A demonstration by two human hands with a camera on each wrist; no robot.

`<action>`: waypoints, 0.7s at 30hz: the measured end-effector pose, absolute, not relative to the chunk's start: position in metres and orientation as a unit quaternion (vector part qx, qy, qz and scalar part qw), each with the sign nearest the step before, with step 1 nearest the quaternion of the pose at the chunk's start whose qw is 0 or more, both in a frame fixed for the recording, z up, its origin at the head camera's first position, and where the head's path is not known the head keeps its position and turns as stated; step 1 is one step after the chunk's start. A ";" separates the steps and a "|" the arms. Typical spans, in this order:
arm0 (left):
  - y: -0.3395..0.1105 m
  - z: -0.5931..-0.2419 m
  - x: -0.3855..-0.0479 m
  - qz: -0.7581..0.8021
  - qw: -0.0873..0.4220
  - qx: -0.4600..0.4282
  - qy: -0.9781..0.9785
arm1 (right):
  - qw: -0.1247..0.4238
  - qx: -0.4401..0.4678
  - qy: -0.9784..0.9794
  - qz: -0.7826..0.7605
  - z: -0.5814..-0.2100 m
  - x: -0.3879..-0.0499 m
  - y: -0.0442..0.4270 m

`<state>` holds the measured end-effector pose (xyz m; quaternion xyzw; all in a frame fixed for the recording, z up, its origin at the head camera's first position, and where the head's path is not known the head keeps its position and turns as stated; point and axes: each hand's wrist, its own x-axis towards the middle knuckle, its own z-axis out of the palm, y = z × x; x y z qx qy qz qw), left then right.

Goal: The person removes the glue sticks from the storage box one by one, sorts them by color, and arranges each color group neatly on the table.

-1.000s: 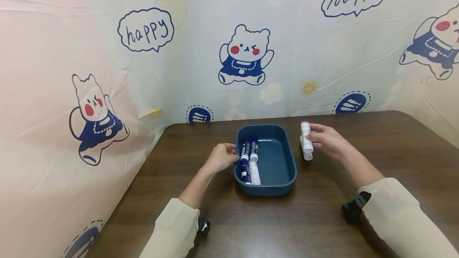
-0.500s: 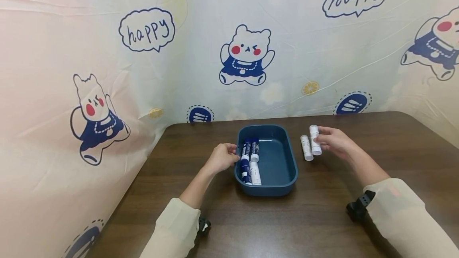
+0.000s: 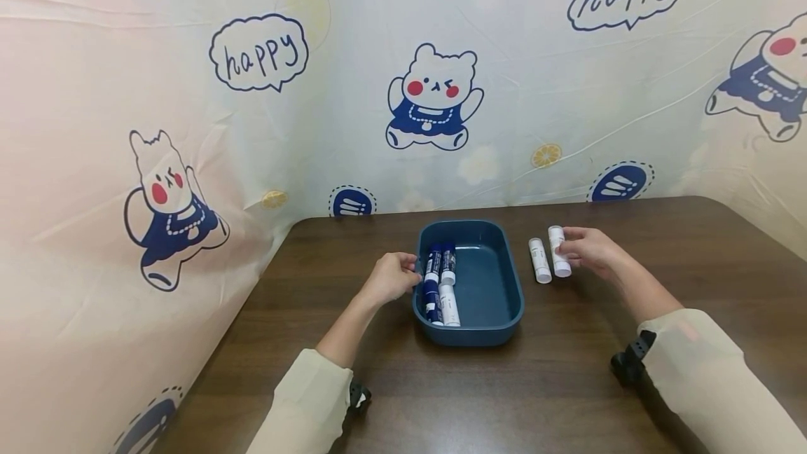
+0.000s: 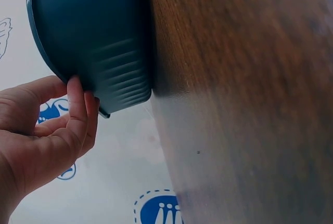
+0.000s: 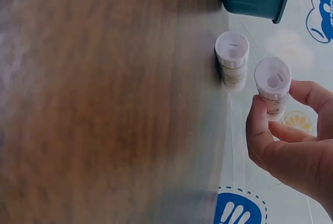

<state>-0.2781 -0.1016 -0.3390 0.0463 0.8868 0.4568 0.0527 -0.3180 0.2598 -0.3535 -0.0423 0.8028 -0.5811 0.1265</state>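
Observation:
A blue tray (image 3: 488, 286) holds several tubes along its left side: dark blue ones (image 3: 431, 300) and a white one (image 3: 448, 305) at the near end. At the tray's left rim, the left hand (image 3: 387, 279) pinches the edge; the left wrist view shows thumb and fingers (image 4: 57, 125) on the rim (image 4: 39, 41). Right of the tray the right hand (image 3: 592, 251) grips a white tube (image 3: 559, 252), also seen in the right wrist view between thumb and fingers (image 5: 273, 81). Another white tube (image 3: 539, 260) lies on the table between it and the tray.
The brown wooden table (image 3: 466, 398) reaches back to a printed cloth (image 3: 504, 146) hanging behind it and along the left. Each wrist wears a black device, one near the left sleeve (image 3: 359, 396) and one near the right sleeve (image 3: 632, 359).
The right hand has moved right and slightly nearer with its white tube, which was over the other white tube and is now apart from it. The left hand has stayed at the rim.

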 end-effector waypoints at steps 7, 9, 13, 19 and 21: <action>-0.102 -0.339 -0.278 0.459 0.055 0.044 0.886 | 0.131 -0.029 0.815 -0.564 -0.355 -0.319 0.258; -0.102 -0.338 -0.278 0.456 0.054 0.047 0.887 | 0.132 -0.023 0.820 -0.557 -0.355 -0.319 0.257; -0.102 -0.339 -0.278 0.453 0.050 0.052 0.889 | 0.137 -0.012 0.824 -0.550 -0.356 -0.320 0.258; -0.102 -0.339 -0.278 0.453 0.048 0.053 0.889 | 0.142 -0.001 0.832 -0.536 -0.357 -0.322 0.260; -0.102 -0.339 -0.278 0.453 0.049 0.050 0.889 | 0.144 0.001 0.835 -0.532 -0.357 -0.322 0.260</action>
